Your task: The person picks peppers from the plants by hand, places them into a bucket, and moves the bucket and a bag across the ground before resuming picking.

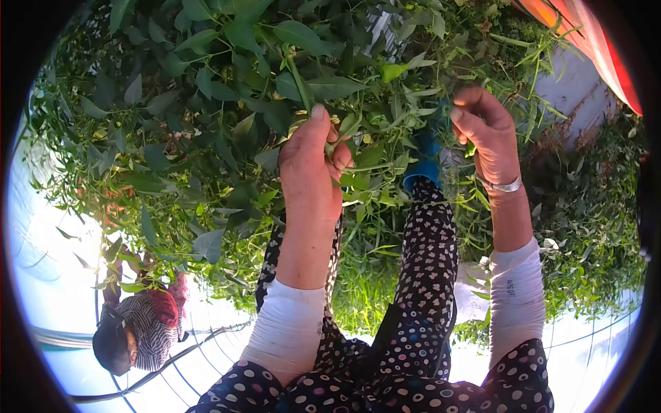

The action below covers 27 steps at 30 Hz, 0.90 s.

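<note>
My left hand (311, 162) is closed around a thick green plant stem (297, 77), the thumb lying along it among broad dark leaves. To the right, my right hand (487, 131) is raised beside the foliage with its fingers curled in and the thumb near the index finger. A small bit of green (470, 149) shows under those curled fingers; I cannot make out what it is. Between the hands, leafy plants (372, 148) hang with thin stems. A light green, pepper-like shape (392, 71) sits among leaves above them.
Dense foliage (158, 138) fills the left, and more plants (585, 199) stand at right. A blue boot (421, 168) is partly hidden by leaves. Another person (148, 330) is at lower left, near curved frame lines (213, 337). Orange-red material (599, 48) crosses the upper right corner.
</note>
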Motion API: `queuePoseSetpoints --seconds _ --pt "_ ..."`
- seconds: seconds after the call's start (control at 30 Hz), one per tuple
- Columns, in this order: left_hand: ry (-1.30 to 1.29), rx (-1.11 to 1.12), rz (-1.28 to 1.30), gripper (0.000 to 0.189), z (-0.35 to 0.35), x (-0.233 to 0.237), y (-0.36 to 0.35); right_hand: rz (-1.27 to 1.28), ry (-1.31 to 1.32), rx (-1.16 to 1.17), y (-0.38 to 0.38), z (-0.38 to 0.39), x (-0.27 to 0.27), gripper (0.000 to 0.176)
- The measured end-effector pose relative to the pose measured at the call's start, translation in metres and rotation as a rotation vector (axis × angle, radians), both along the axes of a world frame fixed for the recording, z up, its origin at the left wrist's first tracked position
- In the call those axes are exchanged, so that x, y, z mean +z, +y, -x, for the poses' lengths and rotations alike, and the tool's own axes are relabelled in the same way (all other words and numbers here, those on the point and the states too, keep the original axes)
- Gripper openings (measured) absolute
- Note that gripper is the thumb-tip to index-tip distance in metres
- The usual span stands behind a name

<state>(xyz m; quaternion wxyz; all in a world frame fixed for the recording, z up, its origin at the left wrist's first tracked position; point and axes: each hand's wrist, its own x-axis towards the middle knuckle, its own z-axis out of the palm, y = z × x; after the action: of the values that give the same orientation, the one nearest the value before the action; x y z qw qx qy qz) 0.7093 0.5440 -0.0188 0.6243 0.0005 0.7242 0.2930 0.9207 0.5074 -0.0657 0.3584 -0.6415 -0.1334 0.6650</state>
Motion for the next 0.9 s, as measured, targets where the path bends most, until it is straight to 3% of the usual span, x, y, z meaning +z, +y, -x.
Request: queuePoseSetpoints --seconds 0.07,0.13,0.17,0.23,0.37,0.53,0.67,0.73,0.77,0.83,0.87,0.9 --pt "-0.011 -0.02 -0.015 0.028 -0.001 0.001 0.001 -0.266 -0.201 0.165 0.037 0.024 -0.012 0.021" --pt "0.009 0.005 -0.01 0.026 -0.006 0.003 0.002 -0.739 -0.711 0.627 0.059 0.041 -0.04 0.024" --pt "0.009 0.003 -0.01 0.026 -0.005 0.002 0.001 -0.737 -0.712 0.624 0.063 0.045 -0.045 0.024" --pt "-0.032 0.004 -0.052 0.025 -0.003 0.003 0.001 -0.452 -0.627 1.164 0.067 0.051 -0.049 0.023" --pt "0.053 0.0 -0.006 0.025 -0.006 0.004 -0.004 -0.525 -0.575 1.111 0.053 0.021 -0.046 0.018" --pt "0.021 -0.046 0.032 0.028 -0.012 0.009 -0.001 -0.415 -0.657 1.096 0.038 0.022 -0.05 0.02" --pt "0.066 -0.015 -0.018 0.03 -0.007 0.008 0.0 -0.237 -0.972 0.991 0.037 -0.018 -0.069 0.019" --pt "0.118 -0.012 0.026 0.031 -0.008 0.01 -0.001 0.238 -0.332 0.173 0.052 -0.035 -0.055 0.018" --pt "0.118 -0.016 0.034 0.031 -0.009 0.01 -0.003 0.246 -0.332 0.17 0.051 -0.036 -0.053 0.018" --pt "0.13 0.095 -0.068 0.031 -0.009 0.007 -0.006 0.038 0.079 0.298 0.055 -0.031 -0.048 0.019" --pt "0.13 0.096 -0.068 0.031 -0.009 0.008 -0.006 -0.03 0.136 0.425 0.054 -0.014 -0.044 0.017" --pt "0.132 0.086 -0.104 0.031 -0.009 0.008 -0.006 -0.057 0.007 0.672 0.057 0.008 -0.036 0.017"
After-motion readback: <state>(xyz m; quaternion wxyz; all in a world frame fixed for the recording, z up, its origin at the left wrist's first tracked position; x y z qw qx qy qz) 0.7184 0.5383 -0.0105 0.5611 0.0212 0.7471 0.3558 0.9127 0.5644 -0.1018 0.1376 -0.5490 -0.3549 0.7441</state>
